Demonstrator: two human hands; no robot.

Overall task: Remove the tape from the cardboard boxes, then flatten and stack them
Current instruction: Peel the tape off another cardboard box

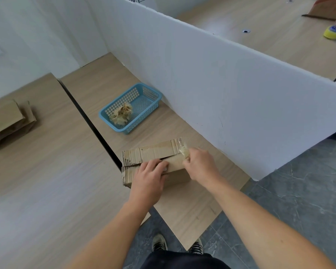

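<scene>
A small brown cardboard box [149, 152] lies on the wooden table near the dark gap between two tabletops, its top flaps slightly parted. My left hand [148, 178] presses flat on the near side of the box. My right hand [199, 166] is at the box's right end, fingers pinched on a crumpled strip of clear tape [183, 150] that rises off the box's corner. A blue plastic basket [130, 107] further back holds a ball of used tape [121, 114].
Flattened cardboard pieces [8, 123] lie stacked on the left tabletop. A white partition board [221, 84] stands along the right of the table. Beyond it, another person's hand holds a yellow and blue sponge [333, 33]. Grey tiled floor [299, 191] lies right of the table.
</scene>
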